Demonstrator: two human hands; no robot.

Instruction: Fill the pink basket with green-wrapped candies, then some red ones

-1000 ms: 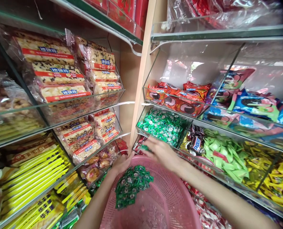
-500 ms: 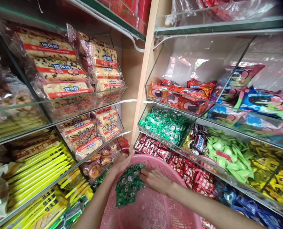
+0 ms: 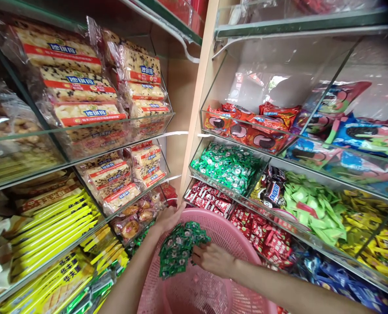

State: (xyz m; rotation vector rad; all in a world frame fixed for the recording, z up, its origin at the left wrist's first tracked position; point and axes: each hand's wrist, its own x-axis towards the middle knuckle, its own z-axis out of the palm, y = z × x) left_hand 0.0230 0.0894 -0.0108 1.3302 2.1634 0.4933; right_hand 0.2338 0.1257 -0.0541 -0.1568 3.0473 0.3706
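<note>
Inside the pink basket (image 3: 228,235), the right hand (image 3: 213,260) was at the right edge of a pile of small green packets (image 3: 180,250). Its fingers were curled and the tips seemed to touch the pile, but I cannot tell whether a packet was between them. 1 second earlier, this hand was above the far rim, near the shelf, with something green at its fingers; 0.5 seconds earlier it was already down at the pile. So, in my judgement, the work had passed from the rim to the contents of the basket. The pile itself looked nearly the same in all 3 pictures.

The left hand (image 3: 168,219) stayed at the far left rim; most of its fingers were hidden, so how firmly it grasped, I cannot say.

Just beyond the basket, the lowered right arm left in sight the red-and-white packets (image 3: 209,197) and the red packets (image 3: 264,237). Above them, a glass bin held similar green candies (image 3: 226,168), with Snickers bars (image 3: 274,190) to the right. Farther out on the left shelves were wrapped pastry bars (image 3: 81,83) and yellow packs (image 3: 53,235).
</note>
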